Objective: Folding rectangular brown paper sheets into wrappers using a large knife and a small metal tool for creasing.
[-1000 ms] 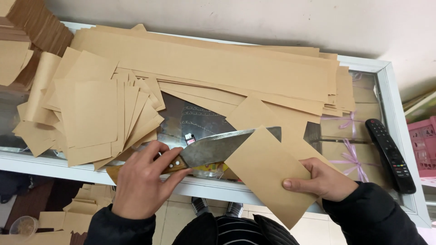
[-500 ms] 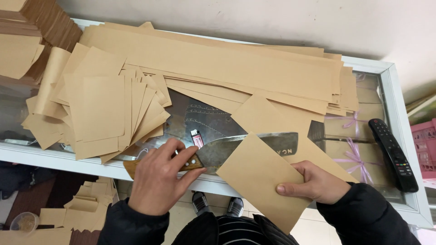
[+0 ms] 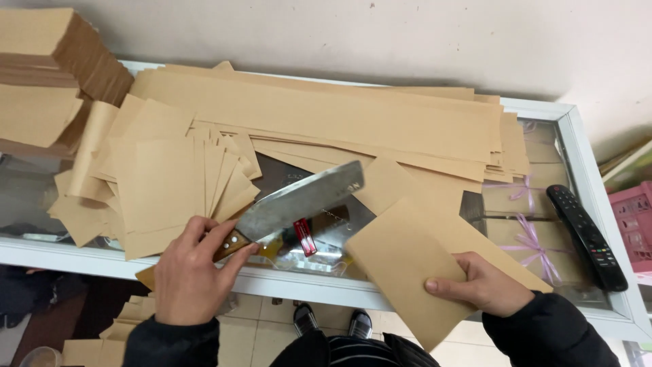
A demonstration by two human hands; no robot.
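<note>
My left hand (image 3: 193, 272) grips the wooden handle of a steel cleaver (image 3: 299, 201), whose blade angles up and to the right over the glass counter (image 3: 407, 302). My right hand (image 3: 485, 284) pinches the near edge of a folded brown paper piece (image 3: 414, 261) that lies tilted on the counter just right of the blade. A small red lighter (image 3: 304, 236) lies under the blade.
A fan of cut brown paper rectangles (image 3: 159, 183) lies at the left, long brown paper strips (image 3: 326, 115) across the back, and stacked paper (image 3: 47, 75) at the far left. A black remote control (image 3: 586, 236) rests at the right, by a pink crate (image 3: 630, 224).
The cleaver has come out from under the folded paper and its tip has swung up and left. My right hand has stayed on the folded paper.
</note>
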